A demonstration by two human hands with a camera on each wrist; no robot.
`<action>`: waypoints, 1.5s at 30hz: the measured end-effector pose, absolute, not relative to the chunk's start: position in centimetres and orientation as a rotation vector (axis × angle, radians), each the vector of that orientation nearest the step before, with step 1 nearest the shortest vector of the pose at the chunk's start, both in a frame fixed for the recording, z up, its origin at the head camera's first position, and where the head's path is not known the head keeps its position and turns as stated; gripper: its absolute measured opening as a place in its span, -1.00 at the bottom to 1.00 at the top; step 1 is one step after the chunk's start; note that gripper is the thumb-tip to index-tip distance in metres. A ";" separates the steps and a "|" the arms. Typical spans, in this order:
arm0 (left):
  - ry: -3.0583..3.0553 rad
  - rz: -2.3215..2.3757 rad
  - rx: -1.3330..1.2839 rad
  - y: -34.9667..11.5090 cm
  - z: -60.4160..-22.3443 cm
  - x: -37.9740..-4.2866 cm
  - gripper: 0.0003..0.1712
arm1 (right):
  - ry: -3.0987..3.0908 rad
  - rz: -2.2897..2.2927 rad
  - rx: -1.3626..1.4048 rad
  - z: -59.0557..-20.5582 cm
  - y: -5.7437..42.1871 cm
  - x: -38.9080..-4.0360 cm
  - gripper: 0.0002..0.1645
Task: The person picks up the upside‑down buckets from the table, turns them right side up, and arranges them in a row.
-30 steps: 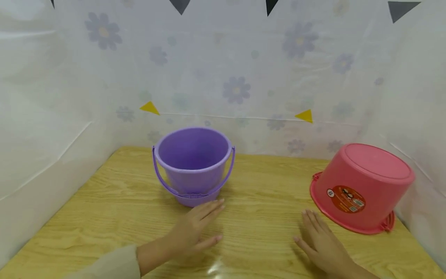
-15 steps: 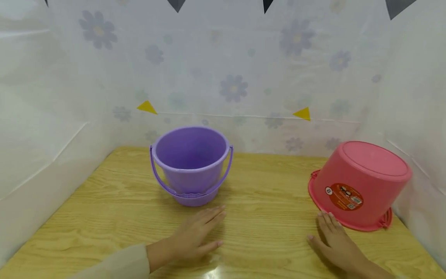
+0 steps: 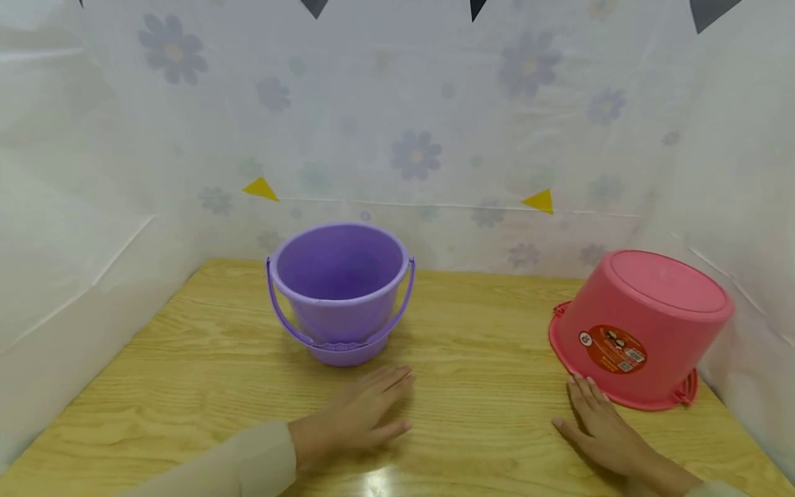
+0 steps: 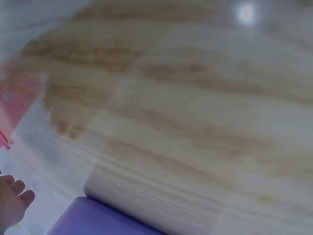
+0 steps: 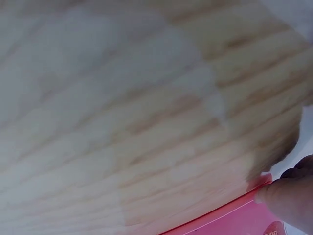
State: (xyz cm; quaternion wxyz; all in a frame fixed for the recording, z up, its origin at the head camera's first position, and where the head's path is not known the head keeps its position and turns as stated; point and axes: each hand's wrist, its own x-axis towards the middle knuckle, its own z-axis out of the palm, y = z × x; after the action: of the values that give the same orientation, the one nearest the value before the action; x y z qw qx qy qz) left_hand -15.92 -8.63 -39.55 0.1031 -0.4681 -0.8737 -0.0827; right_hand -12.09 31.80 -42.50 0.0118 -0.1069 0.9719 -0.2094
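Observation:
A purple bucket (image 3: 344,321) stands upright on the wooden table, its handle hanging down at the front. My left hand (image 3: 363,408) is in front of it, fingers straight and thumb spread, holding nothing. In the left wrist view, the purple bucket (image 4: 105,220) shows at the bottom edge and my left fingers (image 4: 17,188) at the lower left. A red bucket (image 3: 640,331) with an oval label sits upside down at the right. My right hand (image 3: 605,428) lies with extended fingers, fingertips right at its rim. The right wrist view shows my right hand (image 5: 291,198) overlapping the red rim.
The wooden table (image 3: 472,345) spans between both buckets. White sheeting (image 3: 68,207) borders the left side, and a flowered curtain (image 3: 459,103) hangs behind. Yellow triangles (image 3: 539,201) mark the back curtain.
My right hand has moved right, up to the red bucket's rim. My left hand has shifted slightly to the right. Both buckets stay in place on the table.

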 end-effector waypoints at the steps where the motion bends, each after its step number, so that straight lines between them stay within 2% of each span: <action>1: -2.583 -0.236 -1.383 -8.4 -39.5 -16.1 -0.28 | 3.040 -0.638 -0.348 -42.5 31.8 -12.1 -0.05; 17: -2.796 -0.207 -1.356 -5.2 -39.7 -18.3 -0.27 | 3.026 -0.623 -0.372 -42.3 31.8 -12.6 -0.05; 27: -2.776 -0.066 -1.365 -2.6 -39.4 -19.4 -0.27 | 3.000 -0.658 -0.333 -42.0 31.6 -12.6 0.02; 45: -2.729 0.051 -1.433 4.6 -38.6 -20.3 -0.28 | 3.026 -0.636 -0.328 -41.9 31.6 -11.8 -0.02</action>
State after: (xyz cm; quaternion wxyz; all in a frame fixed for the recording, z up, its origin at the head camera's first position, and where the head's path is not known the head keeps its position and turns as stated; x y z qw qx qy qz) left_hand -20.25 4.57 -38.59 0.0295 -0.4648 -0.8848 0.0167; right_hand -11.81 31.64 -41.86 0.0160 -0.1054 0.9731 -0.2043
